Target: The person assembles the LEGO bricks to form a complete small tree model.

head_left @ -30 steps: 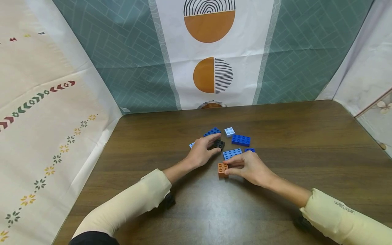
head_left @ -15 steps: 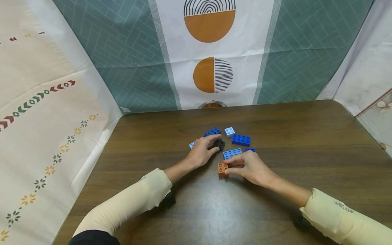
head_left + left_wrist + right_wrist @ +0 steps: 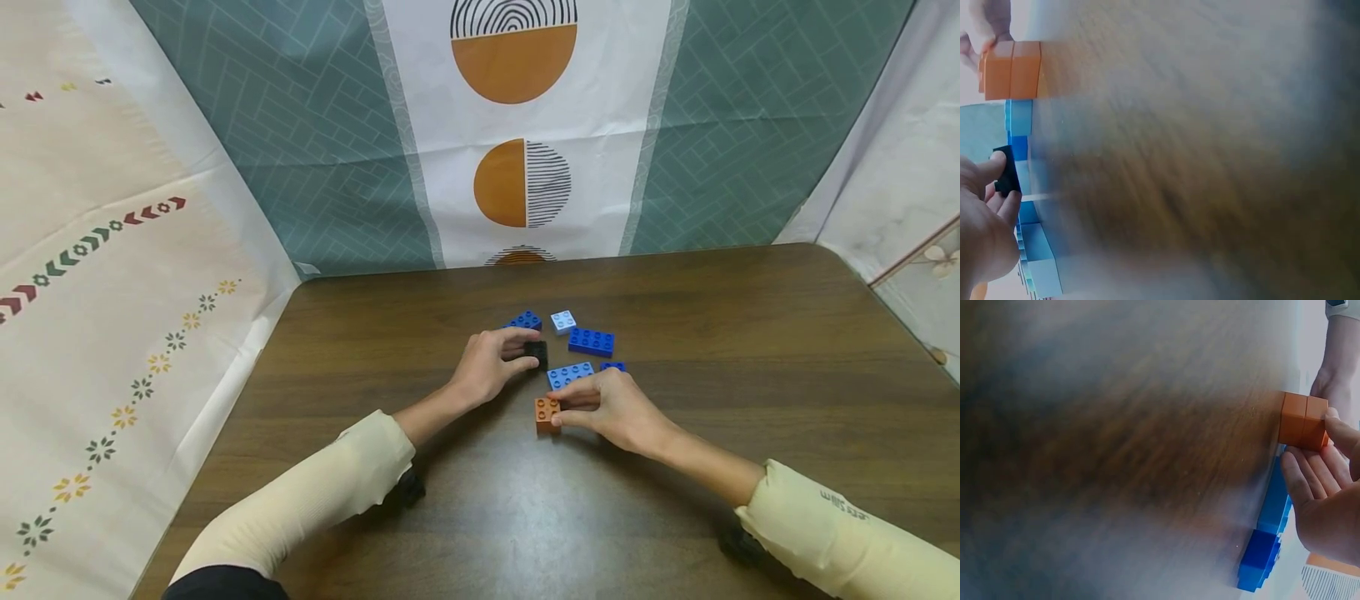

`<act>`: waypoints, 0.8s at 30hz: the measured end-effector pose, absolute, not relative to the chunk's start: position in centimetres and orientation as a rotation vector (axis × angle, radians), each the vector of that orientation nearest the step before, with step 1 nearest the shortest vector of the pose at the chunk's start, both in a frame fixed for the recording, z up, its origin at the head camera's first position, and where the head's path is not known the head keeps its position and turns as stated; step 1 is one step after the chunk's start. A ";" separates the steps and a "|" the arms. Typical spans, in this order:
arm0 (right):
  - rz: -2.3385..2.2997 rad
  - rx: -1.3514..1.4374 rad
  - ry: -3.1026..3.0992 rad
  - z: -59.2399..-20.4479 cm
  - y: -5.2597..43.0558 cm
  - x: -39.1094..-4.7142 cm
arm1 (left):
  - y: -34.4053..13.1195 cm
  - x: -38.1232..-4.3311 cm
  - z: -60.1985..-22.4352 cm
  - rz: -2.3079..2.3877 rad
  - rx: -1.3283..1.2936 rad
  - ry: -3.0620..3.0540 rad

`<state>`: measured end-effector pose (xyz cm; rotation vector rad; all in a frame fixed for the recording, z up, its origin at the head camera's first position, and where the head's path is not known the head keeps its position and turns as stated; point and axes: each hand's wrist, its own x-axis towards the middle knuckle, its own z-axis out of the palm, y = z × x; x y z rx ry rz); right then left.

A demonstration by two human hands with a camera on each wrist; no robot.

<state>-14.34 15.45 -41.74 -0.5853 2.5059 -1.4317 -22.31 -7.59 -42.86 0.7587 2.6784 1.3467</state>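
Note:
My left hand (image 3: 480, 367) pinches a black toy building brick (image 3: 537, 355) between thumb and fingers. In the left wrist view the black brick (image 3: 1007, 170) is raised off the table and tipped on its side. With thumb and fingertips my right hand (image 3: 618, 408) grips an orange brick stack (image 3: 547, 417), two bricks high, standing on the table. The seam between its halves shows on the orange stack (image 3: 1304, 419) in the right wrist view. Just behind it lies a light blue brick (image 3: 568, 375), partly covered by the right fingers.
Beyond the hands lie a dark blue brick (image 3: 591, 342), a small pale blue brick (image 3: 563, 322) and another dark blue brick (image 3: 527, 320), partly hidden by the left hand. A blue brick (image 3: 612, 366) peeks out behind the right hand. Patterned cloth (image 3: 525, 125) hangs behind the table (image 3: 712, 308).
My left hand has picked up the black brick, tipped it and drawn slightly to the left, now covering the light blue brick at its left. The right hand and orange stack have stayed put.

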 end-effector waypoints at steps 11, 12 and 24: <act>-1.432 -0.589 2.496 -41.7 15.5 -14.4 | -8.7 -20.6 -42.0 1.477 0.802 2.622; -1.432 -0.588 2.496 -41.7 15.5 -14.4 | -8.8 -20.4 -41.9 1.482 0.810 2.613; -1.437 -0.583 2.483 -41.7 15.5 -14.5 | -9.4 -17.3 -41.6 1.556 0.878 2.442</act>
